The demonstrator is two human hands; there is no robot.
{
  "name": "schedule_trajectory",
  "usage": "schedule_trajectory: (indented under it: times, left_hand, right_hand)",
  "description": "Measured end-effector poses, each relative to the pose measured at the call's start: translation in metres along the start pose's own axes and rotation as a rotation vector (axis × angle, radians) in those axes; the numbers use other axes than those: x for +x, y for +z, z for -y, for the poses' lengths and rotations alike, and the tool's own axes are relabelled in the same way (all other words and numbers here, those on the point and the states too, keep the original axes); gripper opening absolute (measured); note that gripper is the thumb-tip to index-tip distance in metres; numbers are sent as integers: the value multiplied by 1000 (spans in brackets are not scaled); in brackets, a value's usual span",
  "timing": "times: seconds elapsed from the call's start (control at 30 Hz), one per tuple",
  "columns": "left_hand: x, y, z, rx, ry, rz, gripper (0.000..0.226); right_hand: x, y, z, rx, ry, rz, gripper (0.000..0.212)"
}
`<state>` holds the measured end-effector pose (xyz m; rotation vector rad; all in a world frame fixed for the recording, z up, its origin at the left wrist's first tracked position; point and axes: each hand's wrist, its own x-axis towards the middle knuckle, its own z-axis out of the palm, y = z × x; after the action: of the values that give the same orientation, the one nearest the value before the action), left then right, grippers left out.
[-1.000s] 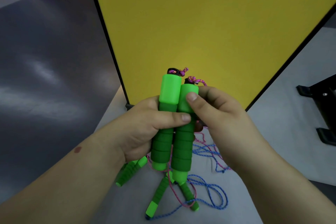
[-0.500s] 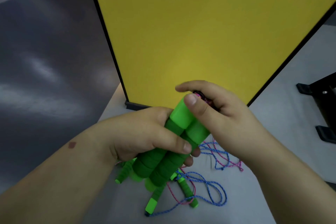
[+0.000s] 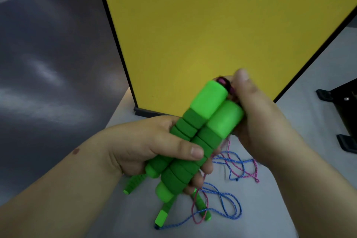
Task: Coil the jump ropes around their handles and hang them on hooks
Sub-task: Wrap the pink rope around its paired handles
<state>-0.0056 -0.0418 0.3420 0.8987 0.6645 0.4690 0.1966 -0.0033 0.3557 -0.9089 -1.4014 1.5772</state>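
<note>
Two green foam jump-rope handles (image 3: 204, 123) lie side by side, tilted up to the right. My left hand (image 3: 154, 147) grips their lower halves. My right hand (image 3: 257, 120) cups their bright upper ends, fingers over the pink rope (image 3: 225, 83) where it leaves the caps. That pink rope hangs down behind the handles. On the surface below lie more green handles (image 3: 133, 183) and loose blue rope (image 3: 226, 199) mixed with pink. No hook is in view.
A yellow panel (image 3: 202, 31) with a black frame stands upright just behind my hands. The white surface (image 3: 301, 98) carries the loose ropes. A black stand (image 3: 345, 114) sits at the right edge. Dark floor fills the left.
The paired handles have tipped from upright to leaning right and away. My right hand moved from their side to their top ends, over the rope.
</note>
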Motion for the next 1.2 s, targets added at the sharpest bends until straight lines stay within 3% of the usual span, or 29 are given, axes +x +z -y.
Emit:
schedule_trajectory:
  times: [0.07,0.1,0.13,0.2,0.27,0.33,0.43,0.57,0.63,0.7,0.83,0.9,1.0,1.1,1.2]
  left_hand:
    - [-5,-3,-4,-175,104,37,43]
    - [-6,-2,-8,-259,152,7,41]
    - [-5,-1,-13,-332,183,-75,37]
    - [2,0,-18,-382,182,-385,27]
    - [13,-4,-12,-80,138,-746,10]
    - [20,-10,-1,519,23,-921,5]
    - [19,-14,11,1118,-223,-837,11]
    - [12,-8,5,1284,-382,-590,9]
    - [6,-6,-3,1166,-442,-409,13]
    - [-1,-8,-7,827,-415,-227,18]
    - [-8,-16,-2,356,-206,-38,29]
    - [-5,-18,0,182,-81,-5,37]
    - [0,-18,-1,-13,73,-103,44]
    - [6,-8,-6,-57,150,-325,19]
    - [13,-4,-9,-89,206,-556,11]
  right_hand:
    - [3,-3,-1,284,155,62,56]
    - [4,-6,-3,271,184,38,52]
    - [4,-8,-7,122,166,-7,44]
    - [1,-9,-12,-450,44,-61,32]
    - [-1,-4,-15,-911,-76,6,27]
    - [-4,3,-10,-1062,-126,82,27]
    - [-4,3,0,-1135,-127,145,26]
    - [-2,-3,9,-1051,-35,189,23]
    - [1,-4,8,-923,-26,169,20]
    - [5,-4,7,-667,-22,107,18]
    - [11,-8,8,-82,119,24,13]
    - [13,-6,2,10,171,37,12]
    - [14,1,-9,-186,161,63,35]
    - [12,4,-6,-417,163,76,37]
    - [10,-2,-1,-623,145,85,32]
